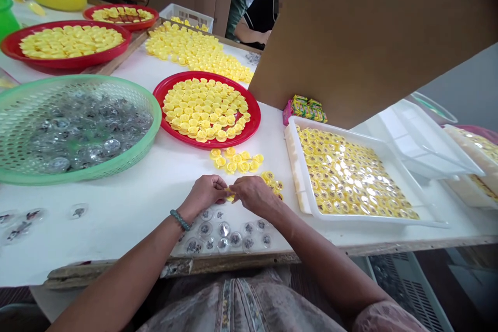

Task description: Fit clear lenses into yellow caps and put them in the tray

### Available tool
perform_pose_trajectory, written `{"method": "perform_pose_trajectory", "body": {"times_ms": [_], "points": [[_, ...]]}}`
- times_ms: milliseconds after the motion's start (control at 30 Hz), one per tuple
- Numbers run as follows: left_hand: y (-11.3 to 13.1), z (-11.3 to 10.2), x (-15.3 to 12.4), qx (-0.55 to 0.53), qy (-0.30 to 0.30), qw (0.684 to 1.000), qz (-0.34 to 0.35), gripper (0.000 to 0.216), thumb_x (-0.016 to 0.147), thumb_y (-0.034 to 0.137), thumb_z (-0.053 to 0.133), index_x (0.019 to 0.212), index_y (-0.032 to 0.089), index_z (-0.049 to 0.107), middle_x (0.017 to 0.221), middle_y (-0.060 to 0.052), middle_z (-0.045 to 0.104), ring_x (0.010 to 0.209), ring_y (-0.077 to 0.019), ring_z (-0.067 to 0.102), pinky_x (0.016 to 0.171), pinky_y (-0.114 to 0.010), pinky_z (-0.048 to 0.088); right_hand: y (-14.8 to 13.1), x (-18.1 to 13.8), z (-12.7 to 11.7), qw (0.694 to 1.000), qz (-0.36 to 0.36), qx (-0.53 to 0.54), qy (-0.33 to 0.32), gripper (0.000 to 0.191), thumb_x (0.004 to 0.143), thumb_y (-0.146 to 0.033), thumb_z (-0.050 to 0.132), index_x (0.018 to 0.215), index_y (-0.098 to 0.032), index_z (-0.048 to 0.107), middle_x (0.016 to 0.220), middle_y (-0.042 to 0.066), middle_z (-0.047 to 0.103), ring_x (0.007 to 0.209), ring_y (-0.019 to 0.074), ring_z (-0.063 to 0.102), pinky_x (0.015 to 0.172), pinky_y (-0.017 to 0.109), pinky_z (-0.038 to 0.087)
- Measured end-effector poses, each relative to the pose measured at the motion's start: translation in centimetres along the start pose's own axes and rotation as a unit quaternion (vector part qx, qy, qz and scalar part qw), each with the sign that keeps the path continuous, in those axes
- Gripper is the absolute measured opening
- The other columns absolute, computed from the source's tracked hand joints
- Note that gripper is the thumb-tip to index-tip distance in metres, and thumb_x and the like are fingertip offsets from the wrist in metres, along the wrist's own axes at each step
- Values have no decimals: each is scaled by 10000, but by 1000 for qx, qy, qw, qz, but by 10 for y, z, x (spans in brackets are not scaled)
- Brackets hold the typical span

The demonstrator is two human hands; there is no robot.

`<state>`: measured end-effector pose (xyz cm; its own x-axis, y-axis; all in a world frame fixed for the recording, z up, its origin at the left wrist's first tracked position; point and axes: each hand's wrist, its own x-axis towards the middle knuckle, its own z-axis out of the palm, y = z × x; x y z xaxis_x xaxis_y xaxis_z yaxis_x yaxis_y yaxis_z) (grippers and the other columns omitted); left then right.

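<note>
My left hand (pixel 206 193) and my right hand (pixel 253 195) meet over the white table near its front edge, fingers pinched together on one small yellow disc (pixel 230 196). Several clear domed lids (pixel 229 233) lie on the table just below my hands. Loose yellow discs (pixel 236 161) sit just beyond my fingers, and a few finished ones (pixel 274 183) lie to the right. A bead bracelet is on my left wrist.
A red plate (pixel 254 114) of yellow discs stands ahead. A green basket (pixel 78 168) of clear lids is at left. A white tray (pixel 298 166) of finished pieces is at right, under a cardboard sheet (pixel 369 26). Other people work at the far end.
</note>
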<state>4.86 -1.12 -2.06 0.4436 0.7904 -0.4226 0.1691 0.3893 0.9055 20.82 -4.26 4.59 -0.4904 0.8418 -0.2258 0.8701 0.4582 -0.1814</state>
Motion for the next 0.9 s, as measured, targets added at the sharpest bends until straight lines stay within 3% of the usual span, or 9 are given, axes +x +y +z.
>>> {"method": "perform_pose_trajectory", "body": {"times_ms": [167,233,300,367,433,533,733,900], "points": [[0,3,-1,10,5,1000,-2,413,548,422,827,712,130,586,643,-28,613,538,-161,588,499,-249,492,-2,-5,5,999,11,-28,33,65,815,-185,602,768,-166,643,767,44,640,734,161,575,602,245,363],[5,4,-5,64,6,997,38,364,636,436,772,731,143,577,614,-8,595,496,-151,561,463,-240,452,1,-11,8,997,21,-37,60,87,817,-220,615,748,-166,623,771,44,628,757,170,557,628,256,377],[13,3,-7,153,47,981,113,274,725,402,708,763,163,579,617,11,580,505,-147,544,483,-242,431,5,-20,10,994,39,-50,87,106,809,-239,629,738,-164,605,791,57,618,797,190,537,671,275,395],[22,-1,-8,266,117,935,203,174,788,329,657,866,185,599,738,-2,594,618,-161,566,581,-256,446,10,-30,10,989,75,-63,108,105,796,-229,641,731,-160,597,820,79,610,836,213,519,709,300,410],[30,-6,-5,377,161,875,257,210,819,265,621,1018,208,592,926,-33,574,781,-187,575,682,-268,452,11,-40,9,982,116,-67,129,64,791,-205,640,769,-156,605,869,102,606,874,233,506,741,326,423],[33,-12,0,482,151,821,265,260,841,221,586,1100,226,574,1045,-51,503,897,-210,553,706,-267,451,-1,-48,8,982,106,-24,155,96,824,-189,597,913,-156,613,973,113,601,925,234,503,786,342,438],[23,-15,0,489,127,819,273,226,852,171,562,1073,209,589,1023,-42,511,913,-196,546,738,-256,452,-37,-35,21,988,-92,87,92,280,835,-44,463,1044,-163,606,1089,86,596,986,174,519,859,289,438],[23,-17,-5,465,111,834,277,279,830,132,568,1102,192,579,1014,-45,537,935,-200,546,806,-273,455,-38,-30,32,992,-103,48,60,332,759,17,482,1017,-149,609,1094,93,577,991,192,504,841,293,452]]}}
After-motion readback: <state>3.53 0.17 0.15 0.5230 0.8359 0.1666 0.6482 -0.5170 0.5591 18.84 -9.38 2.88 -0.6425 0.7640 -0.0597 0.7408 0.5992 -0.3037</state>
